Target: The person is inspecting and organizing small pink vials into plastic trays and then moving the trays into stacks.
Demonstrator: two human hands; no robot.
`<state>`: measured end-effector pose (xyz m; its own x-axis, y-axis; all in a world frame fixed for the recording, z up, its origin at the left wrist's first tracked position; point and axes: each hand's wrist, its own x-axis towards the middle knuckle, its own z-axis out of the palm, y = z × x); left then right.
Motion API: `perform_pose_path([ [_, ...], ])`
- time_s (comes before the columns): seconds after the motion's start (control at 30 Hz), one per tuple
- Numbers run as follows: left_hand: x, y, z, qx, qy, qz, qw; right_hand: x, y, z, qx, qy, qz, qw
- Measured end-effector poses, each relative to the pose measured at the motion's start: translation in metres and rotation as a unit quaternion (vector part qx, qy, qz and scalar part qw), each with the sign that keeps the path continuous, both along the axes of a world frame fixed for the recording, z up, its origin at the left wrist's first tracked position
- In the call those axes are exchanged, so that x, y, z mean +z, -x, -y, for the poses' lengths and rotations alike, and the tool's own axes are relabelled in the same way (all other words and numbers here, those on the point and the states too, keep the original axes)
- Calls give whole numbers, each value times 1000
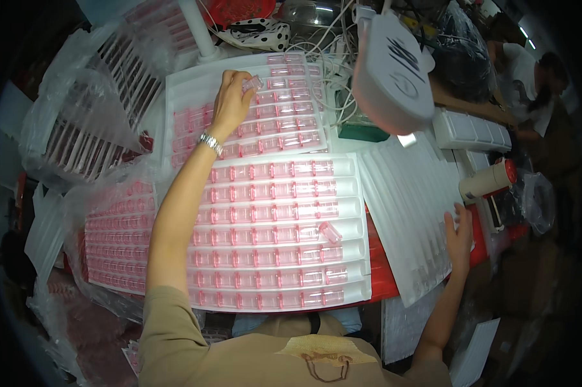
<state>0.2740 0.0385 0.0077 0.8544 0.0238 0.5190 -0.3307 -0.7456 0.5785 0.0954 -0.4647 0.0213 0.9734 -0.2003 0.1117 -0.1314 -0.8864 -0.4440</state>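
My left hand (pixel 230 97) reaches far forward over the rear white grooved tray (pixel 181 90) and pinches a small clear pink tube (pixel 253 82) at its fingertips. A metal watch band circles that wrist. The near white tray (pixel 358 258) holds several rows of the same pink tubes lying end to end. One loose tube (pixel 330 231) lies askew across its rows. My right hand (pixel 459 233) rests with fingers spread on an empty white grooved tray (pixel 407 206) at the right, holding nothing.
Plastic bags with more pink tubes (pixel 114 238) lie at the left. A white desk lamp head (pixel 394 68) hangs over the back right. A white cylinder with a red cap (pixel 489 180) lies at the right. Cables crowd the back. Another person (pixel 539 84) sits far right.
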Motion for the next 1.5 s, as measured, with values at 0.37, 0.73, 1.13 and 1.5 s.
perform_pose_path([
  [0.37, -23, -60, 29, 31, -189, -18, 981, -46, 19, 30, 42, 194, 16, 980],
  [0.73, -4, 185, 142, -314, -170, -10, 934, -8, -4, -75, 121, -497, 11, 859],
  [1.13, 5, 205, 131, -381, -13, -33, 924, -6, 34, -144, 261, -450, -8, 854],
  [1.5, 5, 200, 128, -371, -69, -107, 920, -5, 41, -135, 202, -609, -74, 763],
])
